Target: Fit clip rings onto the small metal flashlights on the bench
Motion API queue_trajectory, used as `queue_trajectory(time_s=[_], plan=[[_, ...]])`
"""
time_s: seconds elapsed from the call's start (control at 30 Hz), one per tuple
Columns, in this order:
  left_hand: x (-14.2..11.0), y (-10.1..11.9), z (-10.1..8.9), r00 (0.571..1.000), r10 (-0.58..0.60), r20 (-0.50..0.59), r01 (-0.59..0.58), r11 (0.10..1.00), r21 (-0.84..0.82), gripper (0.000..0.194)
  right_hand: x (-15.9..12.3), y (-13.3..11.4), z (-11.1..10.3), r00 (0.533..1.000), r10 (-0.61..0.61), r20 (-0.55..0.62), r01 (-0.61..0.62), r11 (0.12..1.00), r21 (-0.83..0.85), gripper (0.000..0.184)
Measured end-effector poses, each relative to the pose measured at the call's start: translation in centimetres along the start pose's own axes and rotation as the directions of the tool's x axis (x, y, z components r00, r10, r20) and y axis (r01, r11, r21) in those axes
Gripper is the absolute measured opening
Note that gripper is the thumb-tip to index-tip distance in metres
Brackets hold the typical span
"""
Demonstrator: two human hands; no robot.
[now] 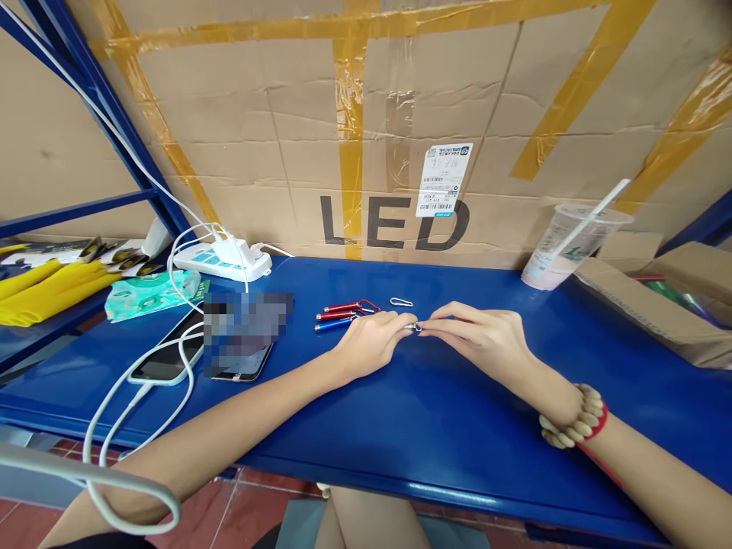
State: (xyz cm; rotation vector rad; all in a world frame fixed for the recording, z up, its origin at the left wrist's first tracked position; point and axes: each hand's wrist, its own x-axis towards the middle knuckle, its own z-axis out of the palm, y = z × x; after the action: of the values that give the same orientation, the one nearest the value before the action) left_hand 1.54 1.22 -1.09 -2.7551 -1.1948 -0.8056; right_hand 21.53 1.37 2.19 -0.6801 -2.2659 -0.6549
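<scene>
My left hand [374,339] is closed around a small metal keychain penlight [410,326], of which only the silver end shows past the fingers. My right hand [483,335] pinches at that end with thumb and fingertips, where a tiny metal ring [419,328] shows. Left of my left hand lie two red keychain penlights [338,310] with red clips and a blue keychain penlight [332,325], partly covered by the hand. A loose silver carabiner [401,302] rests on the blue table [435,427] just beyond my fingers.
At the left are two phones [165,354], white cables, a power strip [229,259], a green tissue pack [152,293] and yellow packages [54,290]. A large cardboard box [274,152] stands behind. A plastic cup [549,255] and an open carton [646,305] are right.
</scene>
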Motion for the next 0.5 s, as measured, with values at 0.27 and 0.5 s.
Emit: queue_trajectory(time_s=[0.27, 0.5], plan=[[-0.1, -0.1, -0.1, 0.998, 0.060, -0.031, -0.062, 0.996, -0.067, 0.021, -0.2, 0.2, 0.3, 0.999, 0.002, -0.040, 0.003, 0.993, 0.118, 0.014], [-0.3, 1.9, 0.3, 0.988, 0.151, -0.044, -0.153, 0.987, -0.055, 0.020, -0.9, 0.4, 1.4, 0.997, 0.050, 0.064, -0.067, 0.953, 0.295, 0.021]])
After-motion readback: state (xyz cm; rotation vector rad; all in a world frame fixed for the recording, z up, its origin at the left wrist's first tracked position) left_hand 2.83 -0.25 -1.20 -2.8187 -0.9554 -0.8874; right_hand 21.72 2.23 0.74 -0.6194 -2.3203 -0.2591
